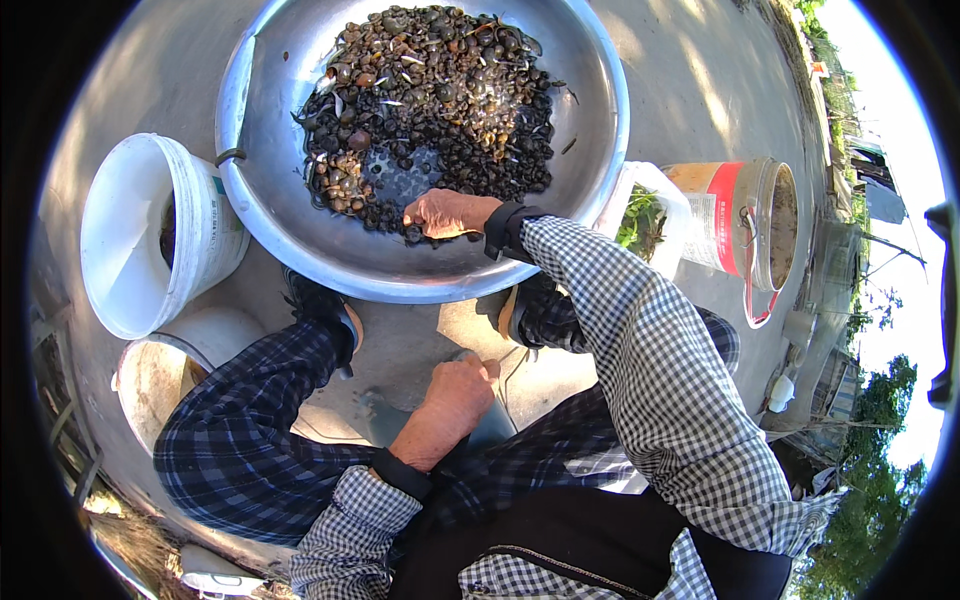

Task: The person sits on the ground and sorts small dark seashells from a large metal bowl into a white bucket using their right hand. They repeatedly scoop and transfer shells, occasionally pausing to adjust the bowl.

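Note:
A wide metal basin (pixel 577 161) stands before me, holding a wet heap of small dark snails (pixel 450 82), with slim silvery bits strewn among them. My right hand (pixel 450 214) reaches into its near side. The fingers are bent down at the edge of the snails, and the fingertips are hidden, so I cannot tell whether they pinch one. Between my knees, my left hand (pixel 457 394) is curled above a grey-green surface (pixel 491 427). Its palm faces away, and anything inside it is out of sight.
Left of the basin stands a white plastic bucket (pixel 127 232) with something dark inside; another bucket (pixel 154 382) is by my knee. On the right are a white bag (pixel 671 214) with green leaves (pixel 641 217) and a red-banded bucket (pixel 724 217). My shoes flank the basin's near rim.

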A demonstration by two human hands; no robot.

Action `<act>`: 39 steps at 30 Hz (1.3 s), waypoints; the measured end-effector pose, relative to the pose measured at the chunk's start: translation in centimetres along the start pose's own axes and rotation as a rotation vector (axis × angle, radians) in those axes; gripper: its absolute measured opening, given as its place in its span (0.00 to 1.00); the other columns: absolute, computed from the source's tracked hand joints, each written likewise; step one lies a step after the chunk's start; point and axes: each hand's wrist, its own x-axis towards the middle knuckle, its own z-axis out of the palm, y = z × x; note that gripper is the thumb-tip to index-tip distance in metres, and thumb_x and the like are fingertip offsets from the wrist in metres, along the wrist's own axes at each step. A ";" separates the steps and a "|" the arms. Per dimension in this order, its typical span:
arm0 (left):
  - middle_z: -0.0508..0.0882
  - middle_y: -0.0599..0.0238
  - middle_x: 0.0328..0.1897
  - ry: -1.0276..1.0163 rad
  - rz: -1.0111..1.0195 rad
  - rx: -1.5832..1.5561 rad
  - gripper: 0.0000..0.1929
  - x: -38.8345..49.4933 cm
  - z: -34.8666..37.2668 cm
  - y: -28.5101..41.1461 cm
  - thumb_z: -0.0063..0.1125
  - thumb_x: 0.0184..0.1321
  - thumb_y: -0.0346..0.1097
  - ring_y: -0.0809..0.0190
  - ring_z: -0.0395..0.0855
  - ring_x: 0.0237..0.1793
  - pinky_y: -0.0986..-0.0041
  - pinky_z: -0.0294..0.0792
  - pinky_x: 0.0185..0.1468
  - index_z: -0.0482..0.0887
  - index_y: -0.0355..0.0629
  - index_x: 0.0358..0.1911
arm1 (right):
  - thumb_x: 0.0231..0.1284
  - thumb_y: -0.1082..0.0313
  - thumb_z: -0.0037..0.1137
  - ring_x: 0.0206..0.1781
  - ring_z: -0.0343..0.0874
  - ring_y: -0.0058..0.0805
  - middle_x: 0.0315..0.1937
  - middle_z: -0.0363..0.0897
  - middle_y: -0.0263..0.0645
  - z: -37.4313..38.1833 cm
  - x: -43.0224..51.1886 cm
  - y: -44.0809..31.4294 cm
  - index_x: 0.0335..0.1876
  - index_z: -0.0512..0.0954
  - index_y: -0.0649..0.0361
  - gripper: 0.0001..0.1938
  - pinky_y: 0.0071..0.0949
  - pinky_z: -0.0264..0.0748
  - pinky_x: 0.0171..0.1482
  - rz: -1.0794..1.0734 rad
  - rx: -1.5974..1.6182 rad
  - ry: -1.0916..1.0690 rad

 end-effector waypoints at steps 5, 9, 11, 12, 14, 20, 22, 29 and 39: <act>0.79 0.51 0.30 -0.060 -0.088 -0.037 0.13 0.2 -0.8 0.0 0.52 0.51 0.33 0.51 0.81 0.28 0.63 0.73 0.29 0.73 0.34 0.39 | 0.56 0.68 0.42 0.35 0.78 0.52 0.28 0.78 0.51 3.8 2.9 0.8 0.31 0.74 0.63 0.09 0.44 0.73 0.36 0.058 -0.404 -0.135; 0.79 0.52 0.34 -0.081 -0.111 -0.083 0.15 0.5 -1.1 0.0 0.50 0.52 0.33 0.51 0.82 0.32 0.63 0.73 0.30 0.72 0.36 0.43 | 0.54 0.69 0.45 0.38 0.81 0.48 0.33 0.81 0.49 4.5 4.4 -0.1 0.32 0.78 0.64 0.10 0.40 0.77 0.40 0.201 -0.563 -0.177; 0.79 0.52 0.34 -0.059 -0.118 -0.054 0.15 0.2 -1.0 -0.1 0.50 0.52 0.34 0.52 0.82 0.33 0.63 0.73 0.31 0.72 0.36 0.43 | 0.51 0.70 0.48 0.38 0.82 0.46 0.33 0.81 0.49 4.5 5.0 -0.9 0.32 0.80 0.64 0.09 0.38 0.77 0.40 0.199 -0.596 -0.251; 0.80 0.53 0.35 -0.079 -0.147 -0.066 0.14 0.3 -0.9 0.0 0.50 0.52 0.34 0.53 0.82 0.35 0.63 0.72 0.32 0.72 0.38 0.42 | 0.50 0.70 0.49 0.38 0.82 0.45 0.34 0.82 0.49 4.4 5.2 -1.2 0.33 0.80 0.64 0.09 0.37 0.78 0.39 0.217 -0.625 -0.302; 0.80 0.54 0.35 -0.096 -0.152 -0.086 0.12 0.4 -0.8 -0.1 0.49 0.53 0.35 0.53 0.82 0.35 0.62 0.72 0.31 0.72 0.41 0.41 | 0.48 0.71 0.51 0.36 0.83 0.44 0.33 0.82 0.49 4.0 5.4 -1.6 0.33 0.81 0.64 0.09 0.36 0.78 0.37 0.403 -0.419 -0.411; 0.80 0.58 0.34 -0.024 -0.170 -0.176 0.08 0.2 -0.8 0.3 0.45 0.58 0.38 0.52 0.81 0.33 0.59 0.70 0.30 0.73 0.46 0.38 | 0.42 0.70 0.58 0.25 0.78 0.26 0.22 0.75 0.42 2.2 4.0 -1.8 0.30 0.77 0.69 0.10 0.30 0.72 0.27 0.650 0.216 -0.502; 0.80 0.59 0.33 -0.016 -0.176 -0.163 0.08 0.2 -0.7 0.4 0.44 0.58 0.38 0.52 0.81 0.33 0.58 0.70 0.30 0.74 0.46 0.37 | 0.45 0.70 0.55 0.26 0.78 0.25 0.26 0.77 0.38 0.9 4.8 -3.1 0.34 0.78 0.65 0.10 0.26 0.75 0.29 0.461 0.110 -0.524; 0.80 0.59 0.30 0.053 -0.132 -0.144 0.07 0.3 0.0 0.3 0.47 0.55 0.36 0.53 0.81 0.33 0.59 0.71 0.30 0.75 0.44 0.35 | 0.61 0.64 0.54 0.38 0.81 0.26 0.37 0.76 0.41 -6.4 11.5 -17.6 0.45 0.74 0.71 0.16 0.21 0.82 0.43 0.016 0.920 -0.137; 0.78 0.55 0.26 0.190 -0.010 -0.046 0.06 -0.3 0.0 0.1 0.50 0.50 0.31 0.52 0.81 0.28 0.63 0.72 0.30 0.73 0.39 0.32 | 0.64 0.58 0.50 0.41 0.82 0.35 0.40 0.78 0.53 -16.3 7.7 -12.4 0.53 0.68 0.69 0.21 0.23 0.82 0.44 -0.121 0.792 0.263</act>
